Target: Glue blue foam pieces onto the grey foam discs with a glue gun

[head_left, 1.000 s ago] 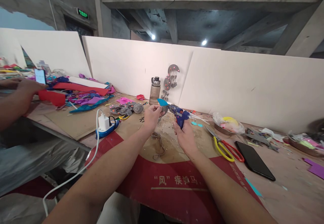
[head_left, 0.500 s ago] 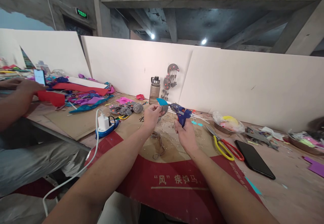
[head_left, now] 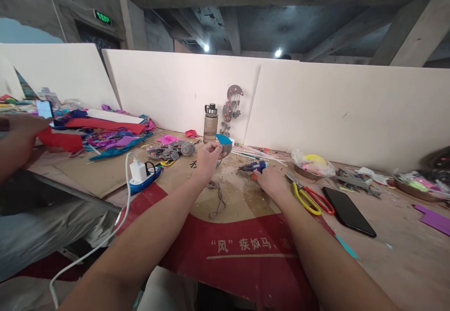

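My left hand (head_left: 208, 160) pinches a grey rounded felt-like piece (head_left: 227, 148) with a blue piece (head_left: 222, 139) along its upper edge. Lower and to the right, my right hand (head_left: 273, 179) is closed around a dark blue hot glue gun (head_left: 256, 166). The gun lies low over the board, its nozzle pointing left, beside a small wire rack (head_left: 243, 172); whether it rests on anything I cannot tell. Below my left hand, grey cord (head_left: 220, 201) trails over the cardboard (head_left: 242, 208).
Scissors (head_left: 305, 199) and a black phone (head_left: 348, 211) lie on the right. A bottle (head_left: 210, 125) stands behind my left hand, near a hanging grey ornament (head_left: 235, 91). On the left are a power strip (head_left: 145, 179), fabric scraps (head_left: 105, 125) and another person's hand (head_left: 26, 125).
My right hand has lowered the glue gun away from the grey piece, tipping it from upright to nearly flat. My left hand keeps its pinch. The view has shifted slightly.
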